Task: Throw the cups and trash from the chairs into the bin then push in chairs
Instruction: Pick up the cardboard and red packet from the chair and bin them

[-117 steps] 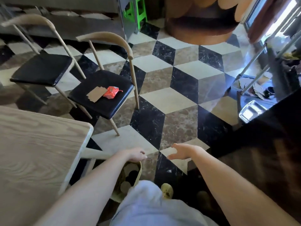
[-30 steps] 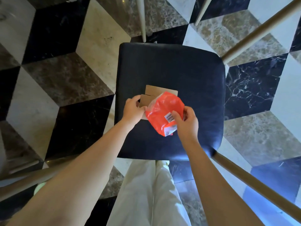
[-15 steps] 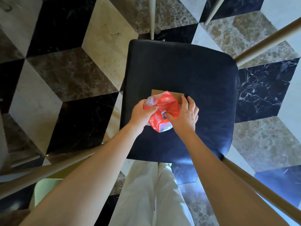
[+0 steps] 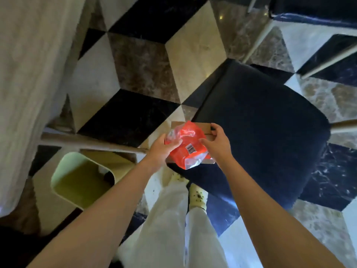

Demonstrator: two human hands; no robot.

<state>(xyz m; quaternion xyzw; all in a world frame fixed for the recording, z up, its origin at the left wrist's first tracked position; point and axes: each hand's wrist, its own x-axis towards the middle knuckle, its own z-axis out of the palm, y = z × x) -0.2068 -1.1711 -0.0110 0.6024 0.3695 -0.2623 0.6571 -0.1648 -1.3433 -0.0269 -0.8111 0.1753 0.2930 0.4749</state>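
- Step in hand, as I read it: carry the trash from the chair to the bin. Nothing binned yet.
- The red crinkly plastic wrapper (image 4: 188, 147) lies on top of a flat brown cardboard piece (image 4: 203, 127). The pair is at the near left corner of the dark padded chair seat (image 4: 260, 122), overhanging it. It looks lifted clear of the seat.
- Left hand (image 4: 159, 149): fingers curled round the wrapper's clear end. Probably the card edge beneath too, but the underside is hidden, so can't confirm.
- Right hand (image 4: 218, 145): thumb on top, pinching the card's right edge.
- The pale green open bin (image 4: 55, 176) stands on the floor, down-left of the hands and beside the light wooden desk (image 4: 23, 74). It's near, mouth up.
- A pale wooden bar (image 4: 87, 141) crosses between the hands and the bin, just beside the bin's far rim in this view.
- Use the card as a tray: hold it level with a thumb down on the wrapper. The wrapper is light and slick, and will likely slide off on any tilt.
- Route over the bar, not under it. Stop above the bin mouth before letting go.
- Release low. Dropped from height, the wrapper may drift and miss.
- Feed the card in short edge first, since flat-on it could catch the rim.
- The chair push-in comes after.
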